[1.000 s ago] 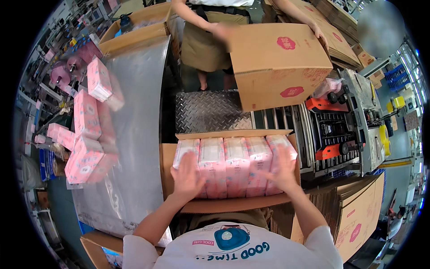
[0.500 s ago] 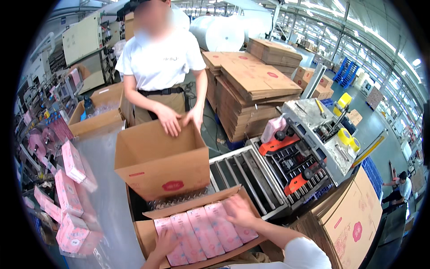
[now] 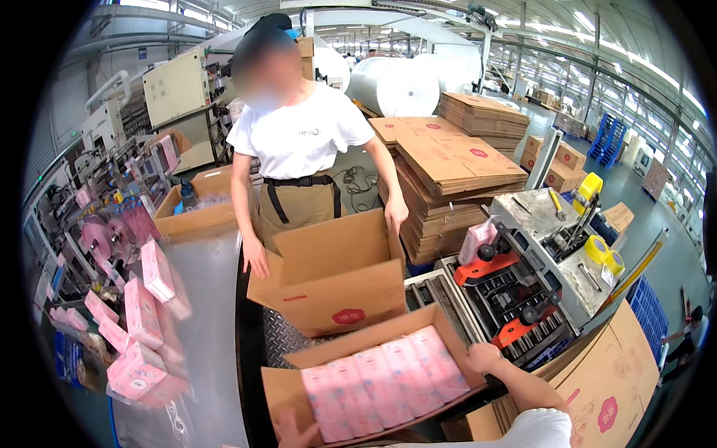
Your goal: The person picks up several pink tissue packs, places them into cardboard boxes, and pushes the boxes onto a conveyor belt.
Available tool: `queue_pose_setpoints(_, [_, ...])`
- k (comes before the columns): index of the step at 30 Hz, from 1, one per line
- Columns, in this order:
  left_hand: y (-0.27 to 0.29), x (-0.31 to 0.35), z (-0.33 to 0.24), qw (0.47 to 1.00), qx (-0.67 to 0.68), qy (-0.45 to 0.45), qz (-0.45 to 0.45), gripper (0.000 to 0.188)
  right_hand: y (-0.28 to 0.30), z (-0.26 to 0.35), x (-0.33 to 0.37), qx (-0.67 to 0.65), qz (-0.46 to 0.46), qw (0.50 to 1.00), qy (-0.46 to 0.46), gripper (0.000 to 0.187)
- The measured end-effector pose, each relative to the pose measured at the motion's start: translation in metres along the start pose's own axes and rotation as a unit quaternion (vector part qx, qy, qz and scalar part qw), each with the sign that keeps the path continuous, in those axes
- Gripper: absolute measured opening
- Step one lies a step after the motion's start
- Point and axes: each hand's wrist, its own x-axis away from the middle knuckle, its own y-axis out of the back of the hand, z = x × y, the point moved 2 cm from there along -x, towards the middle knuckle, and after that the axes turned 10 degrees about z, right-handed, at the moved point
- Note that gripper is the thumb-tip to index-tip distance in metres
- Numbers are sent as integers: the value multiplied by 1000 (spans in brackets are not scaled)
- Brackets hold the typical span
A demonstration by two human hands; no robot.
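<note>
In front of me an open cardboard carton [image 3: 279, 386] holds a row of several pink soft packs [image 3: 381, 384], apparently tissues. My right hand [image 3: 484, 359] is closed over the carton's right end wall. At the near left corner my left hand [image 3: 296, 431] lies with fingers spread, beside the packs and the left flap; the lower frame edge cuts it off. Just beyond stands a second open carton [image 3: 336, 302], its visible inside bare. A co-worker facing me has one hand [image 3: 256, 259] at its left flap and the other hand [image 3: 396, 212] on its far right corner.
Loose pink packs [image 3: 142, 313] lie along the left of the metal table [image 3: 213, 336]. To the right are a roller conveyor [image 3: 433, 295] and a taping machine [image 3: 515, 280] with orange guides. Flattened cartons are stacked behind [image 3: 448, 172] and at my right [image 3: 605, 381].
My right hand has moved off the packs onto the carton's right wall; my left has slid to the near left corner. The co-worker's hands have spread apart along the second carton. My view has shifted.
</note>
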Motion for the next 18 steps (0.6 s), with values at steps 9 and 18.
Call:
queue_pose_setpoints(9, [-48, -92, 9, 887, -387, -247, 52, 82, -120, 13, 24, -14, 329, 929, 169, 107])
queue_pose_setpoints(18, [-10, -127, -83, 870, -408, -278, -7, 53, -42, 61, -15, 138, 42, 974, 174, 94])
